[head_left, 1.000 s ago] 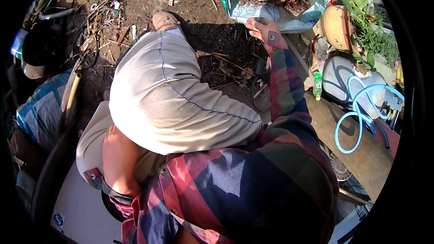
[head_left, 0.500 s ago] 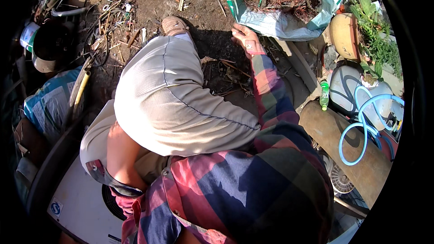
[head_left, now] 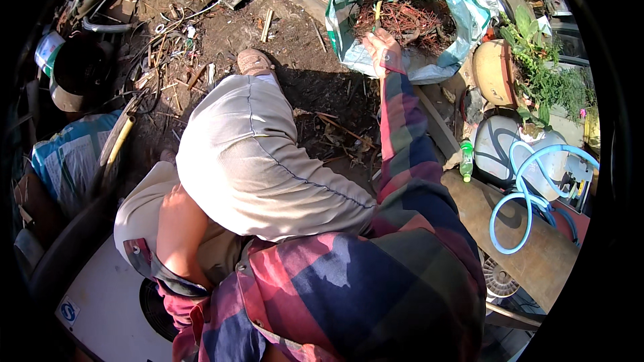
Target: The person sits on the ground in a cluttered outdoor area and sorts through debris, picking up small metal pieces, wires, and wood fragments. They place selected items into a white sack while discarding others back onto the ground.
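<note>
My right hand (head_left: 383, 49) reaches out to the near rim of a white and green woven bag (head_left: 359, 55). Its fingers are closed over the rim, close to the lower end of a yellow-green stalk (head_left: 379, 8). Reddish-brown, tangled thin strands, perhaps twigs or roots (head_left: 416, 20), fill the bag. My left forearm (head_left: 180, 231) passes down between my legs. The left hand itself is hidden behind my bent knee in beige trousers (head_left: 248, 154).
A tan round pot (head_left: 494, 72) and green plants (head_left: 557, 84) stand right of the bag. Nearer lie a green bottle (head_left: 466, 161) and a coiled blue hose (head_left: 520, 204). Sticks (head_left: 267, 25) litter the soil. A dark bucket (head_left: 77, 70) and a blue-white sack (head_left: 74, 157) are at left.
My right hand has moved from beside the bag up onto its near rim, and its fingers have closed there. The whole view has shifted slightly. My left forearm stays between my legs.
</note>
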A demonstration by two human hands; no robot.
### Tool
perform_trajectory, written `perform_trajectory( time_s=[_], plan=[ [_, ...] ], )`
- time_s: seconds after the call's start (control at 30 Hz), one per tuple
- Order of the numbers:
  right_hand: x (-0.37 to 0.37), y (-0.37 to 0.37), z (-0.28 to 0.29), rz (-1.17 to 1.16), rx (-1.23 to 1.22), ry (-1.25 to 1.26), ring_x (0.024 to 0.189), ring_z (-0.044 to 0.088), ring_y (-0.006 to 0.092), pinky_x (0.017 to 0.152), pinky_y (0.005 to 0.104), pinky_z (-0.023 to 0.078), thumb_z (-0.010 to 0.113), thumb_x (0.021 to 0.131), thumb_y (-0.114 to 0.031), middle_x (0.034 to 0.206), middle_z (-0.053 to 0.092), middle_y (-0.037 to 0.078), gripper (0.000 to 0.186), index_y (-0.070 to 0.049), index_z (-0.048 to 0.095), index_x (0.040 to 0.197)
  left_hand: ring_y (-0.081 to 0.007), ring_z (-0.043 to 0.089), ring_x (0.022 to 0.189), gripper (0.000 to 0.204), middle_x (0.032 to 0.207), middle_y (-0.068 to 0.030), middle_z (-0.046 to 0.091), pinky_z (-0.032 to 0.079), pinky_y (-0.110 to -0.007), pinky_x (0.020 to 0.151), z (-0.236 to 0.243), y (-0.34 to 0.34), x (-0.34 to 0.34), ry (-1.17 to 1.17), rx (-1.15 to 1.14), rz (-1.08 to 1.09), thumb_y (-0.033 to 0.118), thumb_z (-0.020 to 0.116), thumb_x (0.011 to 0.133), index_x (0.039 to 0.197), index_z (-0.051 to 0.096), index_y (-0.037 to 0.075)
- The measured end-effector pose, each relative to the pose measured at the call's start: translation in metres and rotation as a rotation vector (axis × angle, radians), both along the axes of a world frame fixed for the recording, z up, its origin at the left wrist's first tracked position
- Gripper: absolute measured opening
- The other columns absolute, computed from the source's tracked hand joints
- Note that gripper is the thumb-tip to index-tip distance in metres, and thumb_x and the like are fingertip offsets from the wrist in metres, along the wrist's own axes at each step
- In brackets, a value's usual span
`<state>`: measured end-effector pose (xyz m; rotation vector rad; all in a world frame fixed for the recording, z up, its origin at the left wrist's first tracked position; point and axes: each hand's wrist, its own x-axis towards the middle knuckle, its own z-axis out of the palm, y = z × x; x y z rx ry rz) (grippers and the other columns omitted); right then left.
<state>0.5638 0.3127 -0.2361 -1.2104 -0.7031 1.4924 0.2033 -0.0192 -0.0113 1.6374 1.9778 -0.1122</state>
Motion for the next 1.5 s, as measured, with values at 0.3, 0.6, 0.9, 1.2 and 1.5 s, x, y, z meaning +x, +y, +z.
perform_trajectory(
  time_s=[0.3, 0.6, 0.9, 1.2, 1.5],
  plan=[
    [0.027, 0.058, -0.028, 0.109, 0.191, -0.402, 0.127, 0.042, 0.0337, 0.105, 0.0368, 0.035, 0.069, 0.078, -0.008, 0.138, 0.038, 0.025, 0.061, 0.008, 0.041, 0.131, -0.0368, 0.060, 0.082, 0.017, 0.089, -0.0191, 0.062, 0.048, -0.044, 0.074, 0.003, -0.009, -0.004, -0.003, 0.069, -0.017, 0.002, 0.052, 0.077, 0.092, 0.058, -0.003],
    [0.044, 0.036, -0.037, 0.204, 0.444, -1.244, 0.090, 0.062, 0.0231, 0.080, 0.0332, 0.051, 0.061, 0.071, -0.005, 0.115, 0.058, 0.012, 0.038, -0.008, 0.064, 0.110, -0.0348, 0.059, 0.083, 0.016, 0.087, -0.0182, 0.060, 0.048, -0.043, 0.073, 0.002, -0.010, -0.003, 0.006, 0.106, -0.019, 0.001, 0.053, 0.075, 0.089, 0.059, -0.003],
    [-0.080, -0.060, -0.006, 0.777, 0.539, -0.875, 0.083, 0.064, 0.0177, 0.074, 0.0279, 0.050, 0.063, 0.079, -0.008, 0.088, 0.062, 0.008, 0.016, -0.004, 0.065, 0.094, -0.0317, 0.059, 0.090, 0.021, 0.095, -0.0147, 0.060, 0.047, -0.040, 0.077, 0.017, 0.000, -0.002, 0.081, -0.009, -0.033, 0.010, 0.061, 0.078, 0.097, 0.058, 0.001],
    [-0.134, -0.001, -0.139, 0.802, 0.090, -1.344, 0.087, 0.065, 0.0293, 0.081, 0.0372, 0.050, 0.064, 0.077, -0.017, 0.090, 0.067, 0.016, 0.021, -0.005, 0.064, 0.094, -0.0295, 0.056, 0.097, 0.048, 0.112, -0.0128, 0.055, 0.046, -0.039, 0.083, 0.011, 0.016, -0.018, 0.125, -0.101, 0.000, 0.013, 0.066, 0.075, 0.118, 0.049, 0.002],
    [-0.155, 0.002, -0.142, 0.849, 0.060, -1.502, 0.089, 0.060, 0.0309, 0.075, 0.0409, 0.050, 0.066, 0.073, -0.015, 0.094, 0.056, 0.011, 0.024, -0.009, 0.060, 0.095, -0.0309, 0.054, 0.103, 0.055, 0.122, -0.0153, 0.052, 0.044, -0.041, 0.090, 0.008, 0.047, -0.042, -0.013, -0.270, 0.028, 0.011, 0.067, 0.073, 0.124, 0.047, 0.003]
  ],
)
